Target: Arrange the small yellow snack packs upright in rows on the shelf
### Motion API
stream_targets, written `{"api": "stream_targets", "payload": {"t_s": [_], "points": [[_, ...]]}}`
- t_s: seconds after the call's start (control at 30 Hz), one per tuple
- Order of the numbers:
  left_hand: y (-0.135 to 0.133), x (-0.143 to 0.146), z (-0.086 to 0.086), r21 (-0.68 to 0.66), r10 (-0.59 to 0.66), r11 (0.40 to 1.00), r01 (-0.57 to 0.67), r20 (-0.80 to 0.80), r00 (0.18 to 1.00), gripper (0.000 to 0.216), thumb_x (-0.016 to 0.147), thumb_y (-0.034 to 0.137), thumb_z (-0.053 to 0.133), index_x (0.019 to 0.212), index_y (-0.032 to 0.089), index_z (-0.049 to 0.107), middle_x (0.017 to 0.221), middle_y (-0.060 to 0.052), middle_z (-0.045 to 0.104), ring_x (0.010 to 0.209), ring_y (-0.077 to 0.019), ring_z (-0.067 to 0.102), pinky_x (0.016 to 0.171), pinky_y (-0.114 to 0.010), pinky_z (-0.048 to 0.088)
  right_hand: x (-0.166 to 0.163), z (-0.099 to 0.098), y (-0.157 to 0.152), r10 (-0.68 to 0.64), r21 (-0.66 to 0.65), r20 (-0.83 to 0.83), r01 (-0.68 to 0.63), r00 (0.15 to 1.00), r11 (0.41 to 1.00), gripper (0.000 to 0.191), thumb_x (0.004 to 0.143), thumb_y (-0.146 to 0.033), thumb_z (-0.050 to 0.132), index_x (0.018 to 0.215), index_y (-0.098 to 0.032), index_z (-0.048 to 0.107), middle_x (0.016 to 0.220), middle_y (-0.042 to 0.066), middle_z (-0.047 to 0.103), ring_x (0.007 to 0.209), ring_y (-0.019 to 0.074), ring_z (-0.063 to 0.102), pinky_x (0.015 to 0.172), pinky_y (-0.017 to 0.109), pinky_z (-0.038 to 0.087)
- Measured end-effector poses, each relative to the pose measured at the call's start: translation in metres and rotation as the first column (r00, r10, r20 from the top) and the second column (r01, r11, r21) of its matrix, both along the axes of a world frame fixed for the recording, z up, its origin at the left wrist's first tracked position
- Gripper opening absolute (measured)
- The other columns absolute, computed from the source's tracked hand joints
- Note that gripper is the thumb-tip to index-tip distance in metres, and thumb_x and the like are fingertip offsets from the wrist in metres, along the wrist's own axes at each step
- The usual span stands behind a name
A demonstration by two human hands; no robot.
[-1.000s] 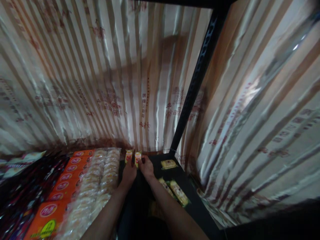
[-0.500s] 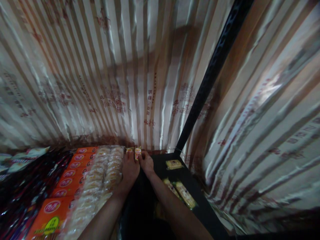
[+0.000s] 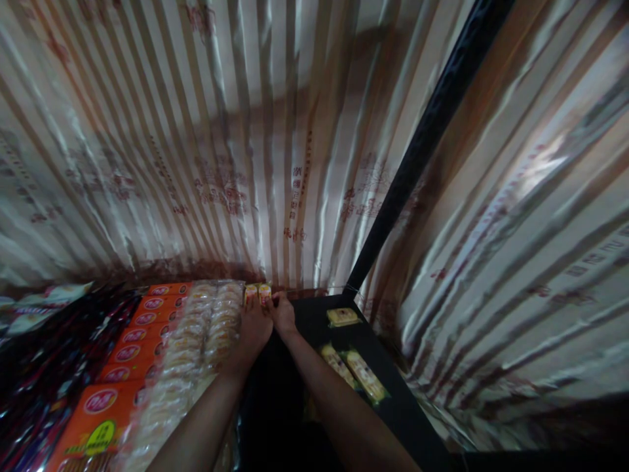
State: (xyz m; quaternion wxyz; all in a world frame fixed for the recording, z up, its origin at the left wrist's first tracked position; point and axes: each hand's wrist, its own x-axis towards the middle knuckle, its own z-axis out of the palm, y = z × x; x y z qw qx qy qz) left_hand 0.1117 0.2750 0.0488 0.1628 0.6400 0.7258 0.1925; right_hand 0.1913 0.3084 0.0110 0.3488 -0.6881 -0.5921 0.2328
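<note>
At the back of the black shelf, a small yellow-and-red snack packet [image 3: 251, 290] stands beside a second snack packet [image 3: 265, 290]. My left hand [image 3: 255, 326] reaches up to their fronts, its fingers bent against them and covering their lower parts. Close on its right, my right hand [image 3: 284, 316] has its thumb and fingers drawn together at the right edge of the second packet. The fingertips are dim and small, so the exact grip is hard to see. Left of my hands run rows of clear-wrapped round pastries [image 3: 227, 314].
Wrapped yellow snacks lie on the black shelf [image 3: 393, 419]: one snack [image 3: 343, 317] near the back and another [image 3: 366, 375] nearer me. Orange boxes [image 3: 105, 400] and dark shiny packs [image 3: 54, 360] fill the left. A black post [image 3: 407, 164] rises before the pleated foil sheeting [image 3: 275, 131].
The second packet has shifted slightly left and now stands close against the first, which shows more clearly. My right hand has moved slightly up and left; the camera view has shifted a little.
</note>
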Motion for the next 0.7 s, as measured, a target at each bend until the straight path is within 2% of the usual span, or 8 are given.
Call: {"api": "stream_targets", "payload": {"t_s": [0.23, 0.43, 0.6, 0.7], "points": [[-0.006, 0.004, 0.008, 0.000, 0.002, 1.000, -0.002, 0.024, 1.000, 0.045, 0.083, 0.019, 0.035, 0.123, -0.002, 0.043, 0.126, -0.024, 0.049, 0.124, -0.0269, 0.041, 0.103, -0.033, 0.029, 0.005, 0.001, -0.005, 0.016, -0.007, 0.010, -0.016, 1.000, 1.000, 0.014, 0.080, -0.024, 0.053, 0.084, -0.014, 0.062, 0.085, 0.007, 0.067, 0.079, 0.0149, 0.061, 0.075, 0.023, 0.045], [-0.027, 0.010, 0.019, 0.039, 0.018, 0.999, -0.020, 0.045, 0.999, 0.047, 0.081, 0.017, 0.037, 0.126, 0.003, 0.040, 0.127, -0.022, 0.049, 0.122, -0.0267, 0.043, 0.100, -0.036, 0.034, 0.010, 0.011, -0.021, 0.014, 0.030, 0.007, -0.014, 1.000, 0.999, 0.021, 0.080, -0.023, 0.053, 0.097, -0.016, 0.064, 0.099, 0.007, 0.066, 0.092, 0.0159, 0.060, 0.085, 0.024, 0.043], [-0.058, 0.018, 0.029, -0.029, -0.034, 0.999, 0.036, 0.079, 0.996, 0.045, 0.079, 0.012, 0.036, 0.123, 0.007, 0.046, 0.129, -0.018, 0.049, 0.120, -0.0238, 0.046, 0.098, -0.033, 0.036, 0.026, 0.024, -0.051, 0.003, 0.053, 0.007, -0.004, 1.000, 0.999, 0.026, 0.079, -0.017, 0.051, 0.103, -0.014, 0.063, 0.105, 0.009, 0.064, 0.096, 0.0156, 0.058, 0.088, 0.024, 0.042], [-0.080, 0.027, 0.030, -0.072, -0.117, 0.990, 0.122, 0.070, 0.991, 0.044, 0.079, 0.010, 0.036, 0.121, 0.009, 0.049, 0.131, -0.015, 0.049, 0.121, -0.0206, 0.045, 0.101, -0.030, 0.034, 0.043, 0.031, -0.080, -0.002, 0.079, 0.016, 0.001, 1.000, 0.997, 0.026, 0.079, -0.015, 0.049, 0.102, -0.015, 0.063, 0.104, 0.007, 0.063, 0.095, 0.0154, 0.058, 0.088, 0.025, 0.042]]}}
